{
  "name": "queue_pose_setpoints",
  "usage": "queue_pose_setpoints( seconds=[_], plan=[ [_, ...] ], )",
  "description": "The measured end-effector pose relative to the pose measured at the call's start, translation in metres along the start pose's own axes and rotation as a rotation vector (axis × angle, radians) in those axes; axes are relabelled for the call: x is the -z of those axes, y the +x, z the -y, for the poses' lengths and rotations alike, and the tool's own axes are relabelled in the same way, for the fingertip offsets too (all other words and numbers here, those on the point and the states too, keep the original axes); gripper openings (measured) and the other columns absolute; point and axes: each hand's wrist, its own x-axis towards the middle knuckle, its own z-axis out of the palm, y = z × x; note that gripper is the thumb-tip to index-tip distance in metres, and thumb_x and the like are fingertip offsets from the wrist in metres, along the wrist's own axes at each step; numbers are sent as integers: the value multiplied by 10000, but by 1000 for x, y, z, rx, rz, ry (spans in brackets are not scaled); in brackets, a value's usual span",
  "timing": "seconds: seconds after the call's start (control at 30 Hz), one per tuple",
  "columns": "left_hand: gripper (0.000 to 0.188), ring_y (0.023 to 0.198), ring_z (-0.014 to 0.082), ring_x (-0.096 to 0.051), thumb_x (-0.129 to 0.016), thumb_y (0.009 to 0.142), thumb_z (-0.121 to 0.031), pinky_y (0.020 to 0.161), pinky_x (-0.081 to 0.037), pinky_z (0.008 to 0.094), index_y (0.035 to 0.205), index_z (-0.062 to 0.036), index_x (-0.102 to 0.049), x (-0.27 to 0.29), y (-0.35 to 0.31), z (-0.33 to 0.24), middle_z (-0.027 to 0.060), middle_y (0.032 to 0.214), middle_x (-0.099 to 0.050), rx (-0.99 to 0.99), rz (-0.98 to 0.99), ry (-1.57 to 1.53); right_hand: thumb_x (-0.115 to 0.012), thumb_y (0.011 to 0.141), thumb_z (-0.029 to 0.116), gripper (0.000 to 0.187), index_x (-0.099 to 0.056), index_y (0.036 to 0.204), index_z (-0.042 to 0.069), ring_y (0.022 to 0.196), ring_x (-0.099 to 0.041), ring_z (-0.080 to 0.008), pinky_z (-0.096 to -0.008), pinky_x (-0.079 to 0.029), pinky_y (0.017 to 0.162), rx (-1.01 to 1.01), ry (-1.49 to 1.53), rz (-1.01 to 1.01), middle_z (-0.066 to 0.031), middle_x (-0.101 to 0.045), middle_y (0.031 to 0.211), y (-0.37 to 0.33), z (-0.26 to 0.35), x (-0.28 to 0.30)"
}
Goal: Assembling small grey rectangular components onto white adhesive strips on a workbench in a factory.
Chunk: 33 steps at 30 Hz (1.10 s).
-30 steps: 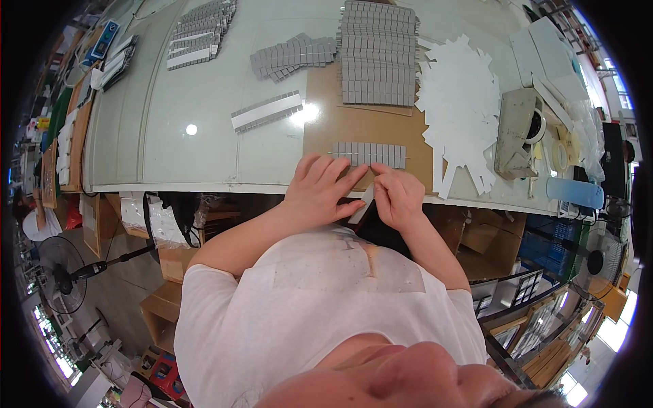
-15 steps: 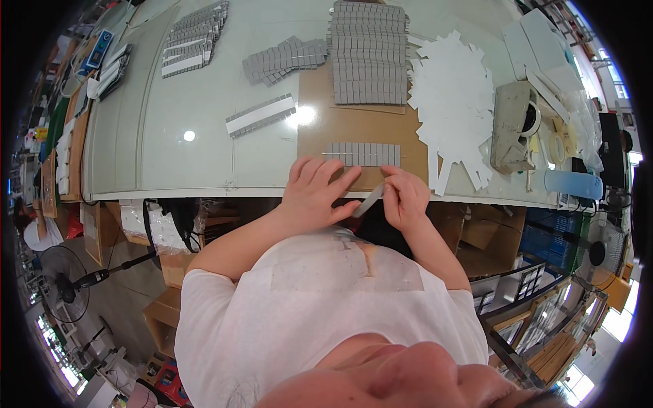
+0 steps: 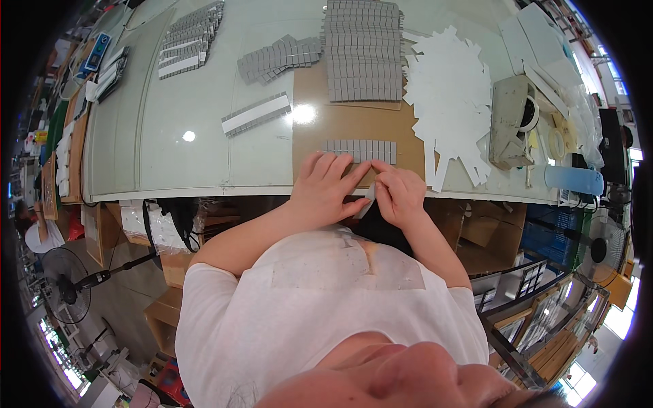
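Note:
A grey segmented strip [image 3: 360, 150] lies crosswise on a brown cardboard sheet [image 3: 333, 126] near the table's front edge. Over its near left side rests my left hand [image 3: 325, 185], fingers stretched out and apart, its thumb close to a narrow white strip [image 3: 366, 205]. My right hand [image 3: 400, 193] is closed in a pinch on that white strip, which hangs down past the table edge. The fingertips of both hands come together at the near edge of the grey strip. Part of the white strip is hidden by my fingers.
Stacked grey strips [image 3: 364, 75] stand beyond, with a loose grey pile [image 3: 282, 60] beside them. One white-faced strip [image 3: 256, 114] lies left; more strips [image 3: 190, 41] sit farther off. On the right are white strips [image 3: 449, 95], a tape dispenser [image 3: 507, 129] and a blue bottle [image 3: 575, 181].
My left hand has shifted slightly right, its index fingertip closing in on my right hand. The right hand has moved slightly left, still pinching the white strip.

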Motion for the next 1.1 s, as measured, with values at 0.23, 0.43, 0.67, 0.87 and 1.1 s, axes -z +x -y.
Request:
queue_pose_setpoints(
  seconds=[0.23, 0.43, 0.67, 0.87, 1.1],
  plan=[
    [636, 1179, 250, -451, -788, 769, -471, 1078, -318, 453, 1330, -197, -662, 0, -2, 2, 40, 1227, -519, -12, -16, 26, -675, 811, 11, 107, -632, 901, 48, 674, -667, -269, -365, -502, 599, 11, 32, -15, -160, -760, 1084, 1, 0, 0],
    [624, 1133, 252, -497, -797, 769, -450, 1056, -364, 471, 1286, -124, -671, 2, -1, 2, 44, 1209, -556, -15, -75, -35, -672, 809, 11, 104, -629, 894, 53, 640, -646, -252, -362, -490, 587, 21, 1, 23, -151, -764, 1090, 3, 0, 1],
    [609, 1127, 253, -503, -800, 767, -450, 1043, -377, 469, 1267, -123, -680, 2, -2, 2, 45, 1214, -560, -19, -87, -27, -678, 802, 16, 118, -626, 901, 57, 636, -642, -247, -355, -486, 585, 25, 4, 24, -146, -765, 1097, 2, 0, 1],
    [644, 1143, 254, -495, -793, 770, -458, 1046, -375, 476, 1321, -154, -655, 2, -1, -1, 46, 1250, -546, -12, -64, -17, -654, 811, -30, 141, -627, 936, 28, 675, -672, -288, -366, -513, 606, 15, 32, -85, -180, -754, 1041, -6, -3, -2],
    [717, 1162, 263, -481, -800, 755, -472, 1069, -356, 489, 1376, -164, -617, -3, 4, -4, 63, 1269, -534, -24, -7, -34, -645, 814, -30, 139, -628, 947, 5, 684, -683, -310, -375, -527, 605, -2, -34, -111, -196, -745, 997, -5, -2, -4]
  ],
)
